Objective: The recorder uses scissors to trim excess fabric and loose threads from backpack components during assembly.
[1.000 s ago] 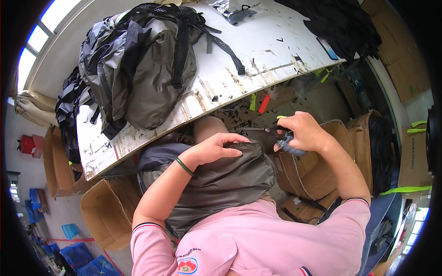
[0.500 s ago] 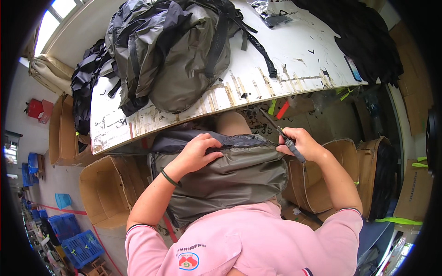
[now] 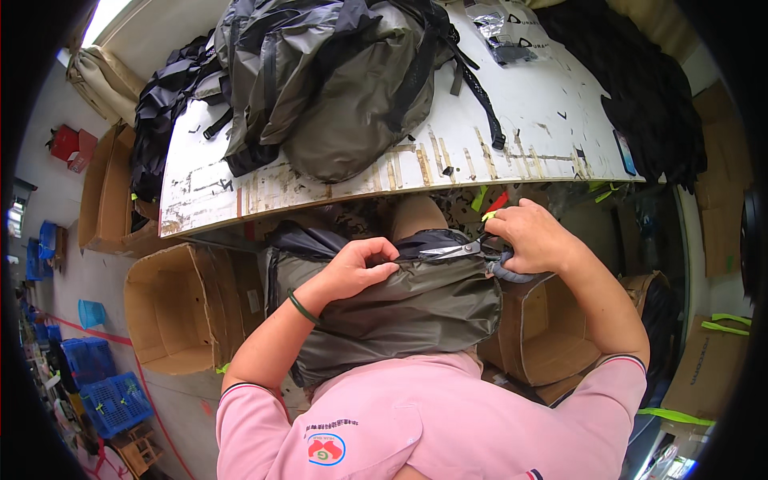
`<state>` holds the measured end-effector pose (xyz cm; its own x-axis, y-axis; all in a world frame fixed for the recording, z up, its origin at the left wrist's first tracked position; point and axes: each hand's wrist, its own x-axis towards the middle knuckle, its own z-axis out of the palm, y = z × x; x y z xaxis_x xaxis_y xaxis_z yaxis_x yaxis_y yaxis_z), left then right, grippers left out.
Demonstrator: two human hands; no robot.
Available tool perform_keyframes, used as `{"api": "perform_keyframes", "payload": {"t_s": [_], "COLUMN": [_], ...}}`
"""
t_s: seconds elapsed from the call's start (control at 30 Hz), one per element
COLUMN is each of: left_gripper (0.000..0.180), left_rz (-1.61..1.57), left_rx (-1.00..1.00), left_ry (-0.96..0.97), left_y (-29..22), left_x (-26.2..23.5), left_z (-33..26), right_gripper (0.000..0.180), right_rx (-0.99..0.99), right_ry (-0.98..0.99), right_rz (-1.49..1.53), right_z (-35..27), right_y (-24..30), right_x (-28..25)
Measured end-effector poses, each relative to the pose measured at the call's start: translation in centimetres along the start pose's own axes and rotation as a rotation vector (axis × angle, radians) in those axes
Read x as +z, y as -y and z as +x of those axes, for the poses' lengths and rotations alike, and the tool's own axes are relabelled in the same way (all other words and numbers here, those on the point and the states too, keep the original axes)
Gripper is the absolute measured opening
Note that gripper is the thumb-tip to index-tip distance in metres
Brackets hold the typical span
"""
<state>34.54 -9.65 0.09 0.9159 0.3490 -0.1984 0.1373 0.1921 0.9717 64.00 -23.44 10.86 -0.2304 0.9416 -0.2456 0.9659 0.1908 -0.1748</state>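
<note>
A dark olive-grey fabric bag [image 3: 400, 314] lies across my lap, its dark upper edge running from side to side. My left hand [image 3: 352, 272] pinches that edge near its middle, thumb and fingers closed on the cloth. In my right hand [image 3: 534, 238] is a pair of scissors [image 3: 450, 251] with grey wrapped handles. Their blades point left and lie along the right part of the bag's edge. Whether they are cutting anything is too small to tell.
Ahead stands a worn white table [image 3: 552, 120] bearing a grey-green backpack [image 3: 352, 120], dark cloth [image 3: 640, 88] and a clear plastic packet [image 3: 508, 36]. Open cardboard boxes flank me, one on the left [image 3: 172, 308] and one on the right [image 3: 552, 328]. Blue crates [image 3: 120, 404] sit on the floor.
The scissors have swung from pointing up and away to lying leftward along the bag's edge. My right hand has turned with them. My left hand still pinches the cloth.
</note>
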Motion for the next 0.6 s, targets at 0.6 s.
{"api": "perform_keyframes", "payload": {"t_s": [0.6], "left_gripper": [0.011], "left_rz": [-0.084], "left_rx": [-0.011], "left_ry": [0.018], "left_y": [0.9], "left_x": [-0.4], "left_z": [-0.1], "right_gripper": [0.028], "right_rx": [0.030], "right_ry": [0.040], "right_rz": [0.025], "right_z": [0.6], "right_y": [0.1], "right_x": [1.8]}}
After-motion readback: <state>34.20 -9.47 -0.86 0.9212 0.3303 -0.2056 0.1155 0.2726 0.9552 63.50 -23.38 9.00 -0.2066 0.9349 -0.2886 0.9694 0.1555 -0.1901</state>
